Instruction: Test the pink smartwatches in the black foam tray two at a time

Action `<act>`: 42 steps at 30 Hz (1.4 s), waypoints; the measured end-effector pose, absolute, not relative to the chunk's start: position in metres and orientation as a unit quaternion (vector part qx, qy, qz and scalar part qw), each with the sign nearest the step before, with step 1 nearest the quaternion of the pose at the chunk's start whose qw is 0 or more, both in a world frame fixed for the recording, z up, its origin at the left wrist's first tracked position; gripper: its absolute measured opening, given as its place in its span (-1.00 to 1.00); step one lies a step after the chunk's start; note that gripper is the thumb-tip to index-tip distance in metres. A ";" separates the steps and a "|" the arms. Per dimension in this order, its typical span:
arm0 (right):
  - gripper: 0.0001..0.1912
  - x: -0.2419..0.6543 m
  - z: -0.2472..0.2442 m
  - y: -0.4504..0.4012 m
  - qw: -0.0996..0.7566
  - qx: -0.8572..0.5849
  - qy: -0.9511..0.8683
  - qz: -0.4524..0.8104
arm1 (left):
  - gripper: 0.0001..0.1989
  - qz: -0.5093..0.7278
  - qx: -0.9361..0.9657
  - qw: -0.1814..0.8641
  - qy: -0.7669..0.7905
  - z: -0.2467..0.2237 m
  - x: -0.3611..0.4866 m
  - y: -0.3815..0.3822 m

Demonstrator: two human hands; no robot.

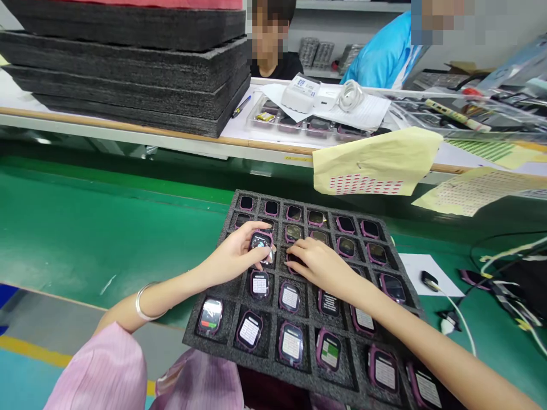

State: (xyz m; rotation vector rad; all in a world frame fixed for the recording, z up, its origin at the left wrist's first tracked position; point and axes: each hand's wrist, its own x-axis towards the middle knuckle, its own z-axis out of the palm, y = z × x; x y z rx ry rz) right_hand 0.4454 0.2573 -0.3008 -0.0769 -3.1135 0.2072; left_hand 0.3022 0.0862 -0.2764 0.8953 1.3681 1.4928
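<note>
My left hand (233, 253) is closed around a purple-framed smartwatch (261, 244) without a strap, its lit screen showing a dial. It is held just above a black foam tray (222, 348) whose compartments hold several similar watches. My right hand (318, 262) reaches into a middle compartment, its fingers curled on another smartwatch (292, 267), mostly hidden beneath them. Toward me, many watches display white list screens, like one smartwatch (291, 341); another smartwatch (329, 350) shows green blocks. The back-row watches have dark screens.
The tray lies on a green bench (106, 228) and overhangs its front edge. Thick black foam trays (128, 74) are stacked on the shelf ahead. Yellow paper sheets (376, 162) hang from that shelf. Cables (459, 319) and a white paper (421, 273) lie at right. Two people are beyond the shelf.
</note>
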 end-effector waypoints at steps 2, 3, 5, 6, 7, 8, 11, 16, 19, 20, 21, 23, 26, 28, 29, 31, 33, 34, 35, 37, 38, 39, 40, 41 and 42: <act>-0.89 0.453 -0.308 0.256 0.018 -0.049 -0.997 0.055 | -0.60 0.590 0.376 0.453 0.553 -0.282 0.305 0.089; -0.84 0.456 -0.312 0.255 0.029 -0.063 -0.996 0.058 | -0.59 0.583 0.382 0.456 0.553 -0.285 0.306 0.091; -0.82 0.460 -0.316 0.256 0.052 -0.092 -0.989 0.102 | -0.57 0.573 0.395 0.455 0.555 -0.290 0.308 0.092; -0.84 0.461 -0.316 0.257 0.063 -0.101 -0.982 0.145 | -0.55 0.569 0.403 0.448 0.560 -0.292 0.309 0.093; -0.84 0.463 -0.315 0.259 0.074 -0.104 -0.971 0.201 | -0.55 0.563 0.412 0.435 0.569 -0.293 0.310 0.093; -0.82 0.464 -0.312 0.260 0.088 -0.102 -0.955 0.266 | -0.55 0.557 0.421 0.419 0.580 -0.294 0.310 0.092; -0.76 0.468 -0.300 0.259 0.107 -0.116 -0.862 0.482 | -0.57 0.531 0.448 0.369 0.617 -0.292 0.311 0.091; -0.66 0.471 -0.283 0.250 0.087 -0.230 -0.715 0.654 | -0.61 0.513 0.466 0.361 0.624 -0.289 0.317 0.087; -0.51 0.473 -0.282 0.246 0.076 -0.224 -0.682 0.692 | -0.62 0.517 0.463 0.366 0.620 -0.289 0.320 0.085; -0.45 0.475 -0.283 0.246 0.063 -0.211 -0.663 0.715 | -0.62 0.518 0.461 0.367 0.620 -0.289 0.321 0.085; -0.41 0.476 -0.284 0.245 0.052 -0.197 -0.643 0.738 | -0.63 0.517 0.460 0.369 0.620 -0.290 0.322 0.085; -0.39 0.478 -0.286 0.244 0.041 -0.176 -0.612 0.770 | -0.64 0.515 0.459 0.374 0.620 -0.291 0.322 0.086; -0.53 0.480 -0.287 0.245 0.038 -0.160 -0.595 0.787 | -0.65 0.510 0.465 0.371 0.621 -0.292 0.322 0.087; -0.61 0.480 -0.287 0.246 0.033 -0.149 -0.582 0.799 | -0.66 0.505 0.468 0.368 0.625 -0.292 0.323 0.086; -0.63 0.481 -0.287 0.247 0.027 -0.142 -0.571 0.808 | -0.67 0.503 0.468 0.369 0.625 -0.291 0.323 0.085; -0.60 0.481 -0.286 0.249 0.014 -0.121 -0.542 0.832 | -0.67 0.501 0.468 0.376 0.624 -0.290 0.325 0.083; -0.57 0.482 -0.285 0.250 0.004 -0.101 -0.517 0.850 | -0.68 0.503 0.470 0.379 0.618 -0.289 0.326 0.081; -0.56 0.483 -0.285 0.250 0.001 -0.095 -0.510 0.855 | -0.69 0.505 0.472 0.379 0.615 -0.289 0.327 0.081; -0.56 0.483 -0.286 0.250 0.000 -0.091 -0.504 0.859 | -0.70 0.508 0.474 0.378 0.612 -0.288 0.328 0.080; -0.56 0.484 -0.286 0.249 -0.005 -0.083 -0.498 0.863 | -0.73 0.513 0.476 0.379 0.606 -0.287 0.329 0.080; -0.56 0.484 -0.287 0.249 -0.006 -0.079 -0.496 0.865 | -0.74 0.513 0.476 0.383 0.603 -0.286 0.329 0.079; -0.56 0.484 -0.287 0.249 -0.006 -0.076 -0.494 0.866 | -0.76 0.512 0.475 0.389 0.601 -0.285 0.330 0.079; -0.56 0.485 -0.287 0.249 -0.007 -0.075 -0.494 0.866 | -0.78 0.508 0.476 0.395 0.600 -0.283 0.330 0.079; -0.57 0.485 -0.288 0.249 -0.007 -0.075 -0.495 0.866 | -0.80 0.500 0.480 0.399 0.600 -0.282 0.330 0.079; -0.58 0.485 -0.287 0.249 -0.007 -0.076 -0.496 0.865 | -0.82 0.490 0.487 0.401 0.601 -0.280 0.329 0.078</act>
